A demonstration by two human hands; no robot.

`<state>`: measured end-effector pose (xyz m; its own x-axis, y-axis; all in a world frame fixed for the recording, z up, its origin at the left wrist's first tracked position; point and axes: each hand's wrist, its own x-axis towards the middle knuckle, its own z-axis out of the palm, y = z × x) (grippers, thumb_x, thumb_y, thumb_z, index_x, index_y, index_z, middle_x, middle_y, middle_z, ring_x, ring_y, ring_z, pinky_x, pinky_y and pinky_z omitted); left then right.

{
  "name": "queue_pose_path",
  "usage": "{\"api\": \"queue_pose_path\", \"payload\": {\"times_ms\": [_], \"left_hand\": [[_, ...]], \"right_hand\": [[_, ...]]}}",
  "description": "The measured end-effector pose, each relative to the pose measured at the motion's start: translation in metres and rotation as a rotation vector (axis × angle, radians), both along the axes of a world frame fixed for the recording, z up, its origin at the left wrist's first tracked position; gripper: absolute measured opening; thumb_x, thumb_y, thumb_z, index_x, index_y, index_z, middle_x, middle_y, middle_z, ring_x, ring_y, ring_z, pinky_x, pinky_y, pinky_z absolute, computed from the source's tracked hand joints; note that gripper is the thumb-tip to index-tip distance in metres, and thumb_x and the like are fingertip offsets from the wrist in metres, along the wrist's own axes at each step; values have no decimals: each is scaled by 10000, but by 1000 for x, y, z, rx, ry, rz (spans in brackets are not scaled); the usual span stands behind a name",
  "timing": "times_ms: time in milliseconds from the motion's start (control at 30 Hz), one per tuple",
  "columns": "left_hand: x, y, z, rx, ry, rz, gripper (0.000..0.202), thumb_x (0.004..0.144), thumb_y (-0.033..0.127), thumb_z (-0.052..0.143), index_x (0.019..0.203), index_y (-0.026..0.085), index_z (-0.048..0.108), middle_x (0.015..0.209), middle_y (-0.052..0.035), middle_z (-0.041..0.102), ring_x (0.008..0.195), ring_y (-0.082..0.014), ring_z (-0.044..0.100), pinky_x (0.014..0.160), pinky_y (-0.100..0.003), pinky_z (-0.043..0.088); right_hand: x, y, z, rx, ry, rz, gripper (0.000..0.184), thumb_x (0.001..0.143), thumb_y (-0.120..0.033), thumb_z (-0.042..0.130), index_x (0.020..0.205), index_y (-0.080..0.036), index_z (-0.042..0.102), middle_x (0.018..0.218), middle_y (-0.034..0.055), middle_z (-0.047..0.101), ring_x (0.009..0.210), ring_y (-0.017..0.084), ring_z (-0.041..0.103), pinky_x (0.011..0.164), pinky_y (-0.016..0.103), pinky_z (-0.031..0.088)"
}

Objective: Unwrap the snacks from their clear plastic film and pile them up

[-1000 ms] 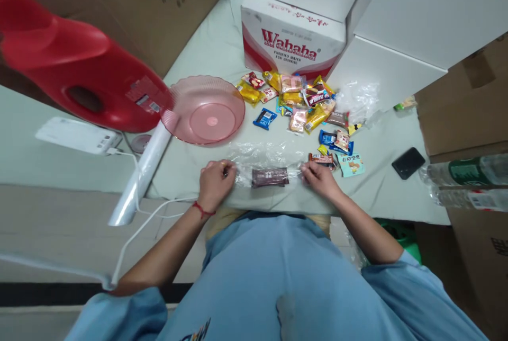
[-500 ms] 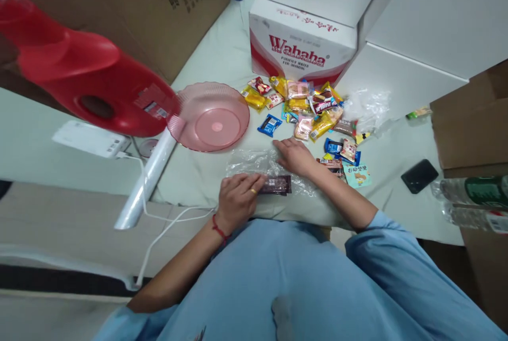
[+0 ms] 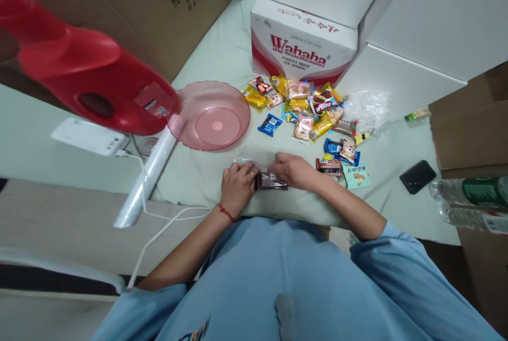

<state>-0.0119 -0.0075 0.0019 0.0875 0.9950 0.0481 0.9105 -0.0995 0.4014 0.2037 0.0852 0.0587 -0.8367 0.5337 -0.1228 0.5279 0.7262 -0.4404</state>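
A dark brown snack packet (image 3: 272, 181) lies at the table's near edge between my hands. My left hand (image 3: 238, 186), with a red cord bracelet on its wrist, presses curled fingers on the packet's left end. Over its upper right edge, my right hand (image 3: 297, 170) is closed, fingers bent and slightly blurred. Clear plastic film (image 3: 245, 160) shows behind the left fingertips and seems gathered about the packet; the right fingers appear to pinch it. A blue wrapped snack (image 3: 270, 124) and a pile of small wrapped snacks (image 3: 299, 104) lie beyond the hands.
A pink ribbed plate (image 3: 212, 118) sits left of the pile, near a big red bottle (image 3: 103, 79). A film roll (image 3: 145, 182) and white cables lie at left. Behind stands a Wahaba box (image 3: 304, 47). A black phone (image 3: 417, 177) and clear bottles (image 3: 472, 193) are at right.
The plastic film, spread flat around the packet before, is now drawn in over it. My right hand has gone from resting spread on the film to closed fingers nearer the packet.
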Motion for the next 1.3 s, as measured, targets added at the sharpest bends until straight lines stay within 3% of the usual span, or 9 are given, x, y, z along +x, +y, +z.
{"api": "queue_pose_path", "payload": {"times_ms": [200,433,600,733,867,933,1033,1167,1300], "left_hand": [[-7,8,-15,191,-241,318,580,794,280,669,1346,114,610,1301,-203,622,1243,-342,514,1062,-505,434],[-46,17,-15,101,-479,-64,183,830,250,602,729,249,754,834,-73,676,1047,-278,573,1027,-485,439],[-71,-9,-11,-36,-457,-243,287,887,310,521,818,295,800,1002,-53,743,1199,-275,570,1209,-558,297],[-40,-24,-12,-5,-233,95,411,961,496,527,742,225,744,1092,-105,693,1153,-297,564,1145,-564,374],[-13,-32,-13,114,-116,278,567,851,573,702,1249,169,690,1466,-228,517,1418,-408,425,1188,-634,316],[-15,-38,-11,104,-91,303,503,861,544,696,1217,188,681,1516,-220,489,1523,-442,307,1225,-699,197],[-22,-46,-1,54,-219,309,272,874,474,662,899,203,668,1279,-157,637,1365,-383,514,1161,-609,363],[-5,-42,19,-44,-540,355,236,867,428,668,797,217,589,754,14,587,698,-158,579,686,-284,506],[39,-21,35,-121,-485,155,120,920,284,580,917,201,666,861,-17,652,765,-159,623,729,-280,522]], "right_hand": [[9,-41,-18,71,22,141,279,1110,-279,479,1136,-250,755,1011,48,649,959,194,539,798,290,387],[23,-58,-39,194,90,94,354,1108,-217,420,1292,-205,723,974,90,648,910,221,519,792,333,445],[36,-73,-41,101,290,-32,338,1076,-238,497,1335,-211,712,1137,120,668,992,227,558,898,375,520],[33,-80,-49,48,411,-213,264,1070,-302,542,1193,-204,754,1079,115,685,992,230,607,922,409,542],[24,-83,-61,89,396,-495,312,1043,-323,591,1297,-194,717,1251,161,621,994,222,628,882,376,572],[20,-83,-62,71,335,-499,335,1026,-330,618,1322,-209,718,1341,167,589,1010,221,631,900,370,575],[16,-82,-56,20,248,-486,302,1020,-298,617,1280,-225,752,1329,145,620,1072,236,634,948,363,562],[9,-78,-44,-63,167,-503,316,1007,-304,630,1298,-263,745,1345,113,633,1102,242,641,942,341,557],[4,-75,-43,-122,169,-471,328,1019,-260,570,1302,-267,737,1360,108,627,1126,241,645,977,346,547]]}}
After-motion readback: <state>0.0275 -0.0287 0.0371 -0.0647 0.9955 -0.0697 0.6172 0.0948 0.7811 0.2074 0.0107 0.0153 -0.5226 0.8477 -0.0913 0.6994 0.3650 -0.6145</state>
